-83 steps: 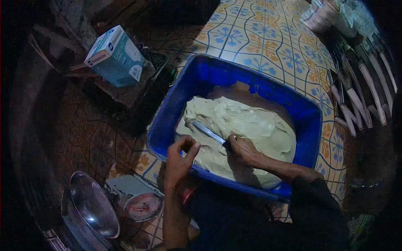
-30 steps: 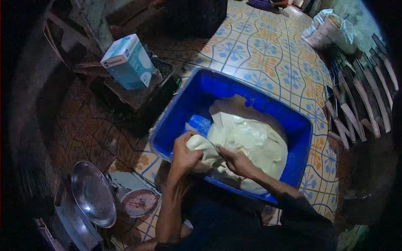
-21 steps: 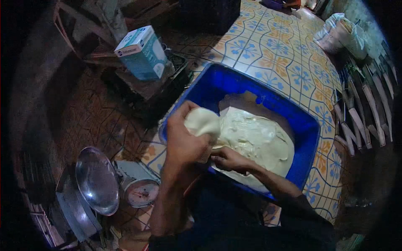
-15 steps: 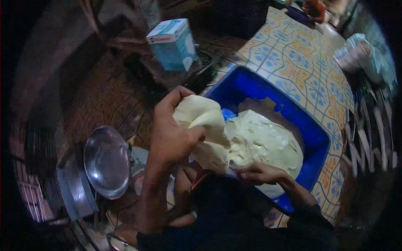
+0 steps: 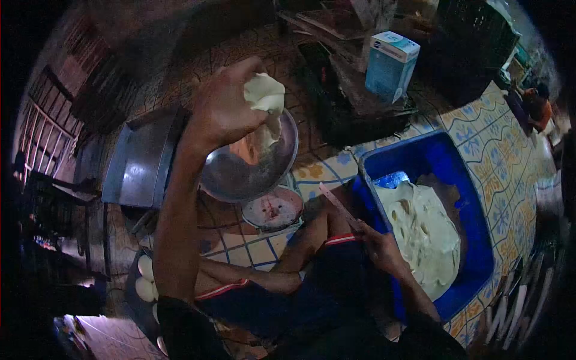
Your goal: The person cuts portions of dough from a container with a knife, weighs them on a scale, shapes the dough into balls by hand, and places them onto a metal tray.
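Note:
Raised over a metal pan (image 5: 273, 171), my left hand (image 5: 225, 111) grips a piece of pale dough (image 5: 264, 93), part of which hangs below the fingers. The pan appears to rest on a dial scale (image 5: 274, 209). My right hand (image 5: 381, 247) is closed around a flat, narrow blade-like tool (image 5: 339, 206), its tip pointing up and left beside the tub. Inside the blue plastic tub (image 5: 483, 240) at my right lies a large mass of soft dough (image 5: 423, 234), with a bluish object (image 5: 391, 179) at its far edge.
A rectangular metal tray (image 5: 139, 162) stands left of the pan. Several round dough pieces (image 5: 145, 279) lie at lower left. A blue and white box (image 5: 391, 67) sits beyond the tub. Another person (image 5: 536, 111) is at far right. My crossed legs are on the tiled floor (image 5: 318, 177).
My left hand has carried the dough away from the tub to above the pan. My right hand with the tool has come out of the dough. The view has turned left.

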`<move>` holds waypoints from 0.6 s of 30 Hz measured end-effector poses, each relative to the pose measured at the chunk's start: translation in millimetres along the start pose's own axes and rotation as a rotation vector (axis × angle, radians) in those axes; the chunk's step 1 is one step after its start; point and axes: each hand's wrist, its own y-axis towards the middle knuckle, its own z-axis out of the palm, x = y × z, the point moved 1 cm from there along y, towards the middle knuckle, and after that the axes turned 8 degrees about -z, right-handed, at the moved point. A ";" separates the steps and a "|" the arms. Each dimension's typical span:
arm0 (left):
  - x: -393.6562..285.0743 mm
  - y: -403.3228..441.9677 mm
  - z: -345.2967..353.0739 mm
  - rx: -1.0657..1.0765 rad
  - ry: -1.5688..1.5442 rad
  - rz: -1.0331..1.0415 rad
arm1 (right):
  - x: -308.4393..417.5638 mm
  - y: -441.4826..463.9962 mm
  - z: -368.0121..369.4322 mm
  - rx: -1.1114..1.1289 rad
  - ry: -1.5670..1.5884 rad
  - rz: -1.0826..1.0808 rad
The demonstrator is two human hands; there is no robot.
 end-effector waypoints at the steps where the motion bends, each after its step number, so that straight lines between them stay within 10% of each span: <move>1: 23.2 -6.5 6.2 0.040 0.034 -0.102 | 0.8 2.4 6.5 -0.030 -0.040 -0.021; 6: 71.5 -73.0 35.5 0.075 0.442 -0.352 | -12.8 1.6 28.8 -0.064 0.005 -0.042; 18: 98.8 -144.6 56.4 -0.501 0.014 -0.388 | -28.4 -14.8 27.0 -0.277 0.316 0.119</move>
